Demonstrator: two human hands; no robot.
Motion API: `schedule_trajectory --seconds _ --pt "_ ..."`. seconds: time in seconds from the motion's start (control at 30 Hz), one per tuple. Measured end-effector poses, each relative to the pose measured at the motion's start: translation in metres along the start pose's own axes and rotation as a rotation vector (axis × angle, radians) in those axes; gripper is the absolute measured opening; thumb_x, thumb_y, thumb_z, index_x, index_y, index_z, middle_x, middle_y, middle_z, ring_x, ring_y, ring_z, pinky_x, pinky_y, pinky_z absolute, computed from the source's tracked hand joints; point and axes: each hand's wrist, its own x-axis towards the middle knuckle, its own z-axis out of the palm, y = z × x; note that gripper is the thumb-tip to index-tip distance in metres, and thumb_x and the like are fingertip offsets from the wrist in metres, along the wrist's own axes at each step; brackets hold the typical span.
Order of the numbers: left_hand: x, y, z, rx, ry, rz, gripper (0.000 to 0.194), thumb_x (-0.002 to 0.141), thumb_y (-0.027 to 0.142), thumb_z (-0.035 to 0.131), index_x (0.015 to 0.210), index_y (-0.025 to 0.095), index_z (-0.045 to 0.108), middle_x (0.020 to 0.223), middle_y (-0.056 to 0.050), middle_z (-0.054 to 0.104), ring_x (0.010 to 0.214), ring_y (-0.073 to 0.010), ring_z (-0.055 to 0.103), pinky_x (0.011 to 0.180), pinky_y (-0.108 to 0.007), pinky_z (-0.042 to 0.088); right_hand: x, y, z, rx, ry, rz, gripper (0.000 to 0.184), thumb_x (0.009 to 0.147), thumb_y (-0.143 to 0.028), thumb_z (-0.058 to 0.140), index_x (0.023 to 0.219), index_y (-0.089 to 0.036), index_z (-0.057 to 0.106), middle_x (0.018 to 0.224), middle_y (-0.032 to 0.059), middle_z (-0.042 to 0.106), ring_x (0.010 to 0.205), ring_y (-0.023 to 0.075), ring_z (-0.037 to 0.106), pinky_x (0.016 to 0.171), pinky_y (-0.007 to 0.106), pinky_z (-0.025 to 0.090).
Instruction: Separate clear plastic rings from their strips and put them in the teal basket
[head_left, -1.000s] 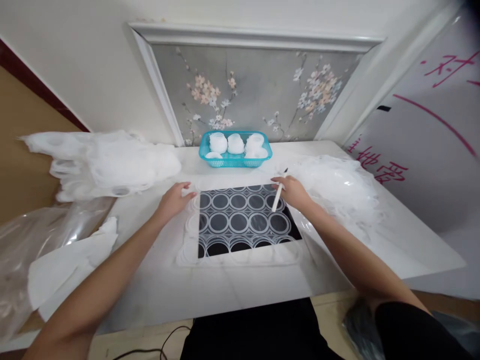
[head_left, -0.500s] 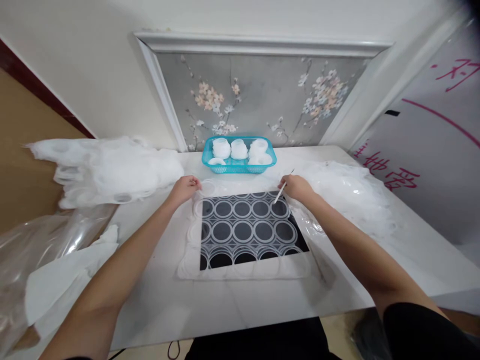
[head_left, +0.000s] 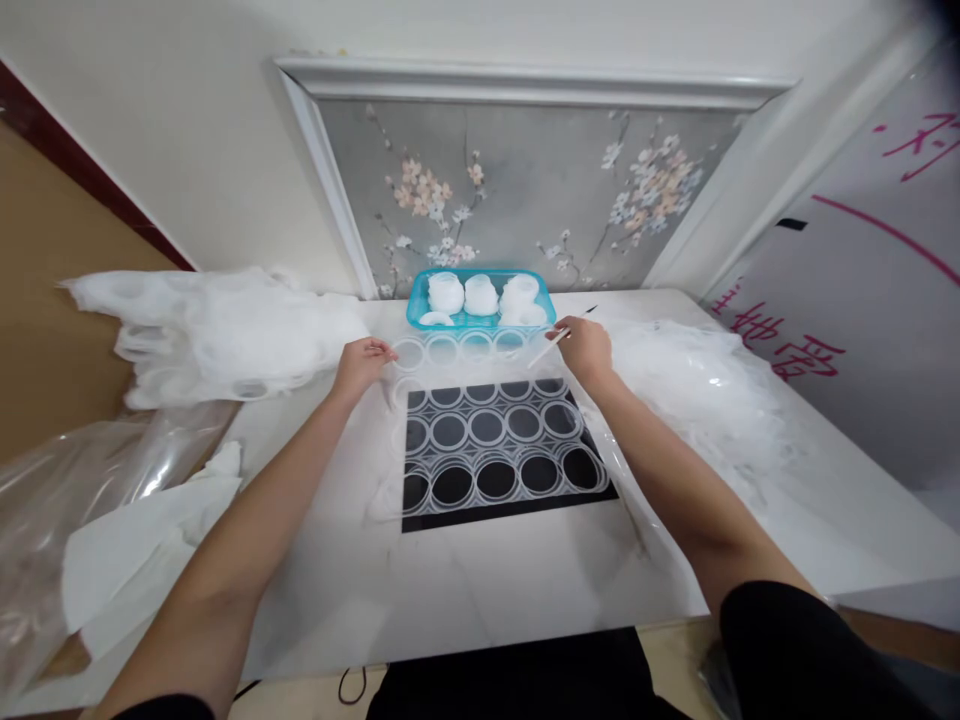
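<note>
A translucent plastic sheet (head_left: pixel 504 425) with rows of ring outlines lies partly over a black board (head_left: pixel 499 518) on the white table. Its far edge is lifted toward the basket. My left hand (head_left: pixel 363 364) pinches the far left corner of this sheet, thumb and fingers together. Across from it, my right hand (head_left: pixel 587 347) is closed around a thin white pen-like tool (head_left: pixel 549 347) with a dark tip pointing away. Those fingers are also at the sheet's far right corner; whether they grip it I cannot tell.
A blue basket (head_left: pixel 481 322) with several stacks of white rings stands against the wall. A heap of white ringed sheets (head_left: pixel 247 335) lies at left, above clear plastic film (head_left: pixel 67 500) and white paper (head_left: pixel 142 560). Crumpled clear sheets (head_left: pixel 697 390) are piled at right.
Both hands have moved slightly away from me, drawing the sheet toward the basket. Its near edge has slid up, baring the board's front strip. The tool has tilted flatter.
</note>
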Motion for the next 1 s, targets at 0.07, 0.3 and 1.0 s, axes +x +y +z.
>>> schedule_trajectory --seconds 0.07,0.3,1.0 --pt "-0.001 -0.001 -0.003 0.055 0.010 0.016 0.029 0.070 0.030 0.064 0.092 0.011 0.064 0.089 -0.013 0.073 0.074 -0.0208 0.067 0.067 -0.029 0.049 -0.003 0.003 0.001 0.032 -0.010 0.005 0.030 0.084 -0.038 0.059 0.106 -0.020 0.068 0.102 0.0106 0.070 0.098 0.0284 0.062 0.079 0.034 0.045" --pt "-0.079 0.006 -0.018 0.362 -0.043 0.185 0.044 0.082 0.038 0.059 0.122 0.020 0.060 0.121 -0.008 0.065 0.111 -0.0276 0.060 0.097 -0.038 0.043 -0.044 -0.025 -0.002 0.376 -0.004 -0.201 0.034 0.088 -0.030 0.053 0.118 -0.015 0.061 0.101 0.0092 0.070 0.089 0.0221 0.062 0.081 0.033 0.046" --pt "-0.204 -0.011 -0.011 0.908 -0.382 0.581 0.058 0.095 0.051 0.028 0.133 0.014 0.052 0.128 -0.018 0.058 0.070 -0.0232 0.070 0.047 -0.028 0.045 -0.152 -0.136 0.054 0.872 -0.559 -0.419 0.043 0.090 -0.045 0.051 0.064 -0.017 0.071 0.084 0.0062 0.074 0.081 0.0196 0.067 0.075 0.029 0.049"
